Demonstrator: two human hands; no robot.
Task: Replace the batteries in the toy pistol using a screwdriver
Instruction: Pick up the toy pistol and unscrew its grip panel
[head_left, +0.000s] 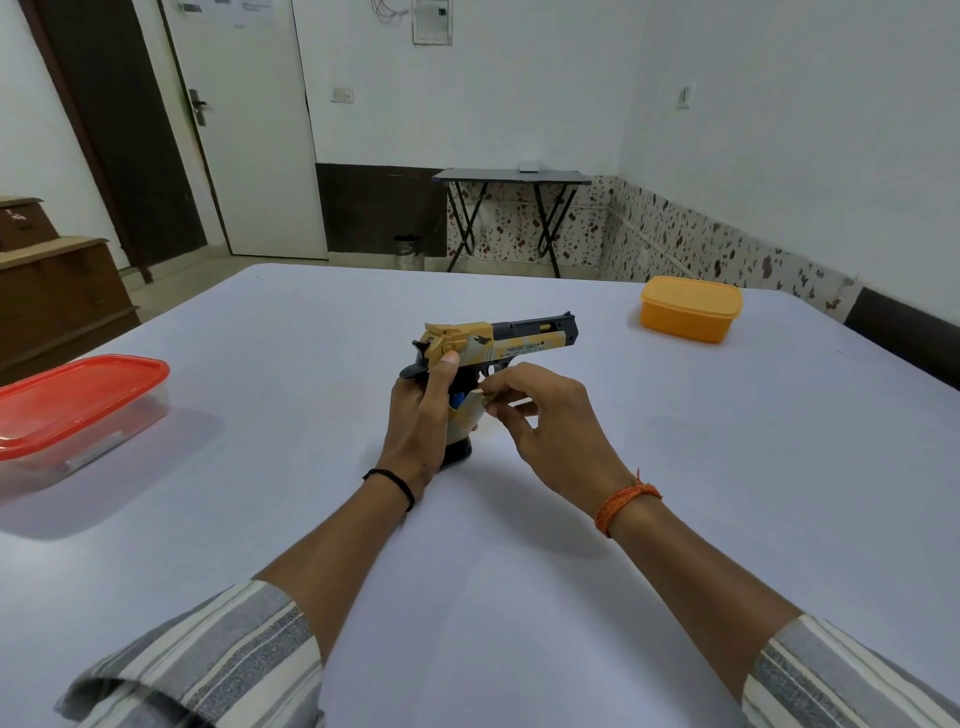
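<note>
A yellow and black toy pistol (511, 340) stands upright on its grip base in the middle of the table, barrel pointing right. My left hand (422, 415) is wrapped around the grip from the left, thumb up on the frame. A bit of blue (456, 400) shows in the grip beside a loosened yellow cover panel (467, 418). My right hand (540, 415) is at the grip's right side, its fingertips pinching the edge of that cover panel. No screwdriver is in view.
A clear box with a red lid (78, 410) sits at the left, something pale lying inside it. A closed orange box (690, 307) is at the far right of the white table (675, 467). A folding table (511, 179) stands by the back wall.
</note>
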